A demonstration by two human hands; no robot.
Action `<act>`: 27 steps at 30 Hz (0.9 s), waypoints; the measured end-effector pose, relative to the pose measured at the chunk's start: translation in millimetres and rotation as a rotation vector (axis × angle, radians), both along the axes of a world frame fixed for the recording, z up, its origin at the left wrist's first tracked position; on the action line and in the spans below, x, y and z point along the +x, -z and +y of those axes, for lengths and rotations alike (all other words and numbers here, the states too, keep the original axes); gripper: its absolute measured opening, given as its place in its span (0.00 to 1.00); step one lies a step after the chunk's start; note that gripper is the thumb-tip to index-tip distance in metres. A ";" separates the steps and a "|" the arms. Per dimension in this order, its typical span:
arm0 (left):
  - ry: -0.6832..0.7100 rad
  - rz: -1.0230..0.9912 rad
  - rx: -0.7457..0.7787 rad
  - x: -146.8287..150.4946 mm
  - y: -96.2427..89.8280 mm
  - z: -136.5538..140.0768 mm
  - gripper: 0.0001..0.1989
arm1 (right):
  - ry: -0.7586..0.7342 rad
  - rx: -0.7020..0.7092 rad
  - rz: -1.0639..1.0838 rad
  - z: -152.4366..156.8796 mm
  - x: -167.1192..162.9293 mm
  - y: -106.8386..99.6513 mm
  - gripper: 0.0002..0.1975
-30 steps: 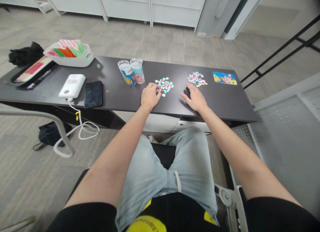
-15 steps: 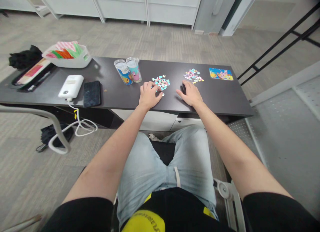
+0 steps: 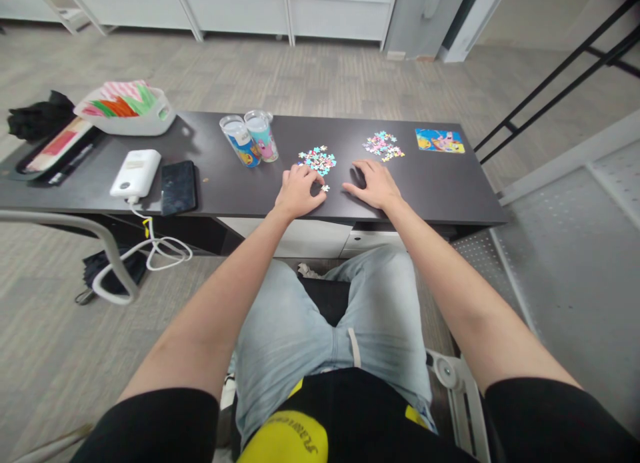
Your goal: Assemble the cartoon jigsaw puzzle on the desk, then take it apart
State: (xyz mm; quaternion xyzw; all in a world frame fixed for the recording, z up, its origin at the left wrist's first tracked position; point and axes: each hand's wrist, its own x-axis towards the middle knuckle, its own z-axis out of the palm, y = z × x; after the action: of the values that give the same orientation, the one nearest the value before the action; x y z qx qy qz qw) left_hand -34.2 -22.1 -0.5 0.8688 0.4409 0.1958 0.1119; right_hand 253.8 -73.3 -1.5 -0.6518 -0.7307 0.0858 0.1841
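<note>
My left hand (image 3: 297, 191) rests low over the desk at the near side of a pile of small jigsaw puzzle pieces (image 3: 320, 160). Its fingers are curled, and a single pale puzzle piece (image 3: 325, 188) sits between the tips of thumb and index finger. To the right, my right hand (image 3: 376, 186) hovers at or on the desktop, thumb and fingers apart, with nothing seen in it. A second pile of puzzle pieces (image 3: 383, 145), more pink and yellow, lies just beyond the right fingertips.
Two cartoon-printed tumblers (image 3: 261, 136) stand left of the pieces. A picture card (image 3: 440, 140) lies at the right of the dark desk (image 3: 450, 190). Further left are a black phone (image 3: 179, 188), a white power bank (image 3: 137, 174) with cable and a white basket (image 3: 135, 123).
The view has shifted slightly. The single puzzle piece has slid a little toward me with my left fingertips. My right hand has moved slightly left, still spread.
</note>
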 end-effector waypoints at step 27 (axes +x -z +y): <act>0.178 0.009 0.031 -1.3 -0.2 0.4 0.14 | 0.001 -0.025 -0.038 -2.6 -3.4 -0.7 0.46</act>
State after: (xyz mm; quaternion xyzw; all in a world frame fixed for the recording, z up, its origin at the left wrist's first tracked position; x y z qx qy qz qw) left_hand -35.6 -21.6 -0.2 0.9069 0.3595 0.1879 0.1134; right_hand 250.3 -75.8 -0.8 -0.6558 -0.7327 0.0826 0.1621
